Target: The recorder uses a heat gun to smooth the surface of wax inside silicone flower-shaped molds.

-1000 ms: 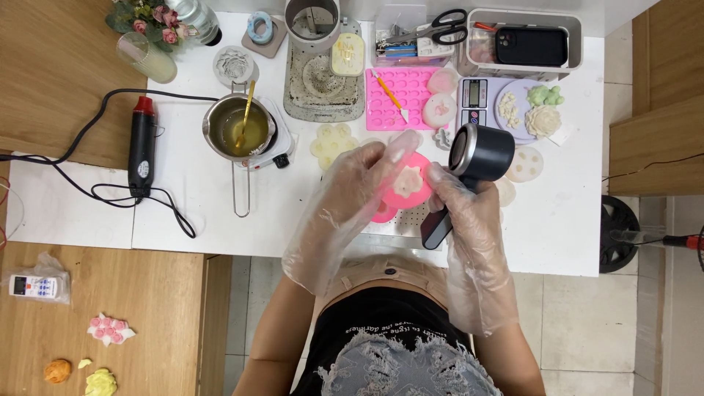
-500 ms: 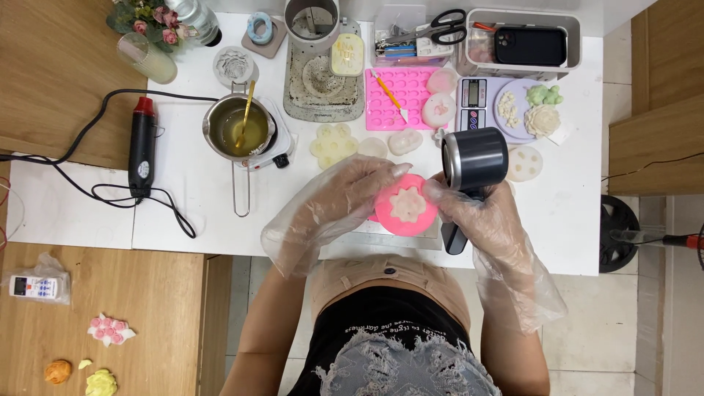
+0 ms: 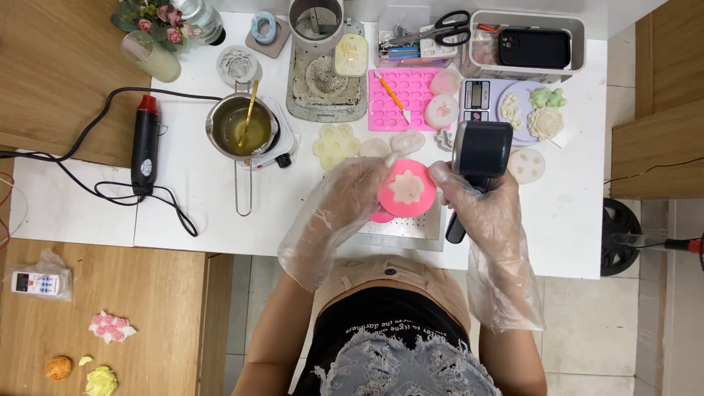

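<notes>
Above the near edge of the white table (image 3: 220, 213), the left hand (image 3: 345, 198) in a loose clear plastic glove curls its fingers around the round pink silicone mould (image 3: 407, 188) with a pale flower cast in it, held just over a metal tray (image 3: 407, 229). The gloved right hand (image 3: 477, 202) touches the mould's right rim and grips a black handheld dryer (image 3: 477, 158). Pale wax flowers (image 3: 336, 144), a steel pot of yellow wax (image 3: 242, 128) and a black heat gun (image 3: 144, 147) lie behind and left.
</notes>
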